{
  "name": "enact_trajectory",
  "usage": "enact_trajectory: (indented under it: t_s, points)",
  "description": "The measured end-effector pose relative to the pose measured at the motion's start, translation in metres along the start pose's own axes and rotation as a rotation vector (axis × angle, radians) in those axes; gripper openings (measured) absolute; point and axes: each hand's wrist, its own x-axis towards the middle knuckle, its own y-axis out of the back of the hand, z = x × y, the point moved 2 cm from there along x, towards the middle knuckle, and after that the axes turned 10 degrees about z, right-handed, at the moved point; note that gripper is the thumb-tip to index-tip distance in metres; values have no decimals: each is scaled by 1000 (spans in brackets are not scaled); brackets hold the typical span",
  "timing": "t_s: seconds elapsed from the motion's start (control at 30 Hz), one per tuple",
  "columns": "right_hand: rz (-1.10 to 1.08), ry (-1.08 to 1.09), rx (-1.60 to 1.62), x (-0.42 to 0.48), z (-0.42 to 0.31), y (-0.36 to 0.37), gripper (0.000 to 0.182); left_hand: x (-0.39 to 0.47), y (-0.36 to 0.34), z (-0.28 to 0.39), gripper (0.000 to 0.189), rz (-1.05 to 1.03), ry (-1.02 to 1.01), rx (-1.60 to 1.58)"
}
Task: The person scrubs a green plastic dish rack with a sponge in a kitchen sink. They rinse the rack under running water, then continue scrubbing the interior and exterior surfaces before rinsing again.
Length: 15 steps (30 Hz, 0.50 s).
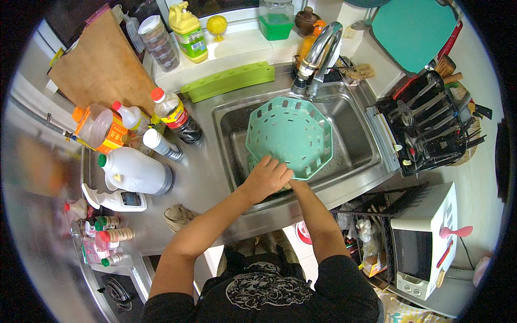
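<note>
A mint-green octagonal plastic draining basket (288,135) with slotted sides is over the stainless steel sink (355,137), and its inside faces me. My left hand (268,179) is at the basket's near edge, its fingers curled over the rim. Just to its right is my right hand (298,184), mostly hidden below the rim and behind my left hand. Its fingers do not show. A small pale patch is visible between the two hands, too covered to name. Behind the basket stands the chrome faucet (321,50).
Left of the sink stand a soy sauce bottle (177,117), a white jug (137,171), a spray bottle (117,200) and a crumpled cloth (179,217). A black utensil rack (430,125) is at right, above a microwave oven (420,242). A green splash guard (230,80) edges the sink's back.
</note>
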Motion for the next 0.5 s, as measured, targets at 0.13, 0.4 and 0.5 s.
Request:
enact_trajectory:
  t_s: [0.13, 0.4, 0.5]
  points:
    - [9, -2, 0, 5, 2, 3, 26, 5, -1, -4, 12, 82, 1, -52]
    - [8, 0, -12, 8, 1, 3, 26, 12, 0, -9, 11, 22, 11, -128]
    - [10, 4, -20, 7, -1, 6, 26, 9, 0, -8, 10, 14, 16, -136]
